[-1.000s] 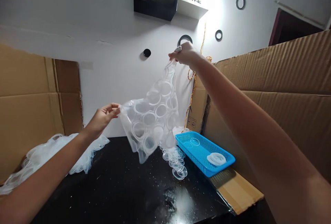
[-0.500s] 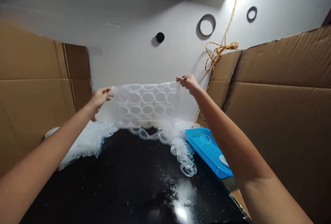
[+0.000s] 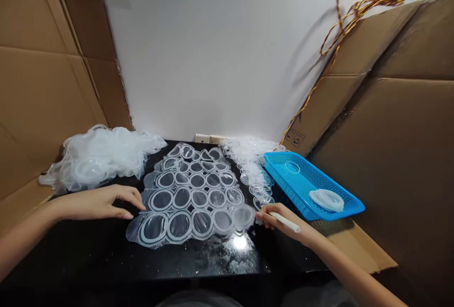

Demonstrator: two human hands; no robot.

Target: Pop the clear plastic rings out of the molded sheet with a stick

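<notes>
A clear plastic sheet (image 3: pixel 191 198) moulded with rows of round lids lies flat on the black table (image 3: pixel 88 250). My left hand (image 3: pixel 106 201) rests at the sheet's left edge, fingers curled down onto the table and touching the plastic. My right hand (image 3: pixel 280 222) sits at the sheet's right edge, its fingers closed round a thin white stick (image 3: pixel 285 222) while the fingertips touch the sheet's corner.
A heap of used clear plastic sheets (image 3: pixel 99 158) lies at the back left. A blue mesh basket (image 3: pixel 312 188) with round lids (image 3: pixel 326 199) stands at the right, loose lids (image 3: pixel 255 174) beside it. Cardboard walls (image 3: pixel 390 122) enclose both sides; a yellow cord (image 3: pixel 354 9) hangs on the wall.
Both hands lowered the sheet from in front of the wall and laid it flat on the table. The camera tilted down with them.
</notes>
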